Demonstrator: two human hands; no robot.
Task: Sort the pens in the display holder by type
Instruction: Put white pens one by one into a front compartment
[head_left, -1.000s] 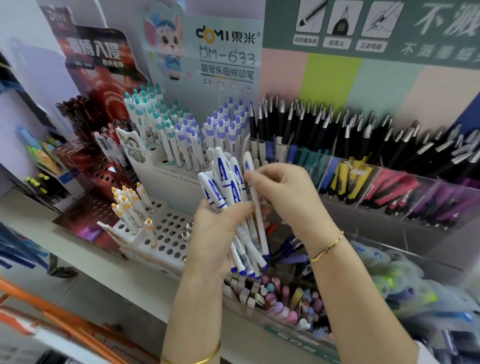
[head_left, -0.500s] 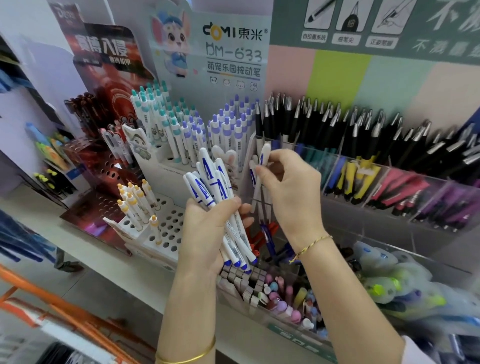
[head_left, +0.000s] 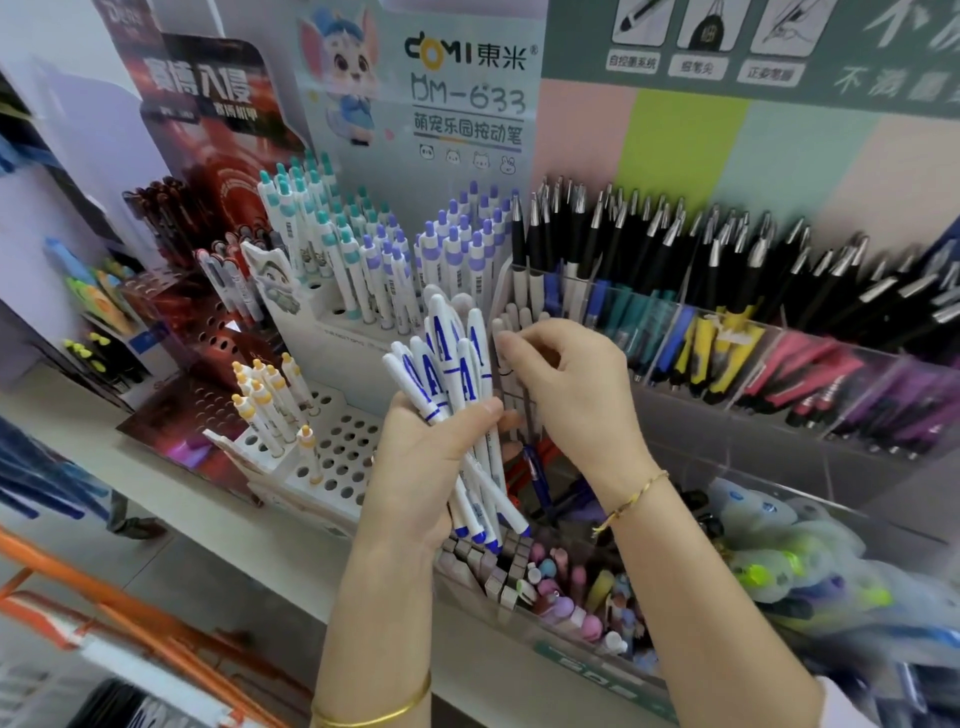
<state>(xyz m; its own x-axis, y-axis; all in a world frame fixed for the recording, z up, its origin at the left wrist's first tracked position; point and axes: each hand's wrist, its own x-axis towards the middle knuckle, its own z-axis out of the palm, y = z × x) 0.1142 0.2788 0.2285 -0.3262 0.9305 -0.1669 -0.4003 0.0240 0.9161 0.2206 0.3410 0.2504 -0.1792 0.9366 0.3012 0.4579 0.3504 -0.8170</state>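
Fanning out, white blue-lettered plastic pens (head_left: 457, 374) are gripped by the left hand (head_left: 415, 457). A matching pen (head_left: 498, 328) at the clear holder's (head_left: 727, 431) left end, pinched by the right hand (head_left: 571, 384), is best lifted straight.

Stationery shop, pen aisle. 12 o'clock: printed DOMI header card (head_left: 457, 93) with model no. DM-633 and a mascot, above a white perforated stand (head_left: 345, 452) of identical pens with barcode stickers (head_left: 478, 283) on the barrels. 10 o'clock: a second branded card, the red header card (head_left: 208, 104). 1–3 o'clock: clear acrylic display holder (head_left: 691, 431), compartments stocked by colour, dozens of black clip pens (head_left: 675, 244). 1 o'clock: green feature banner (head_left: 779, 52). All on a pale shop shelf (head_left: 57, 415) at 8 o'clock.
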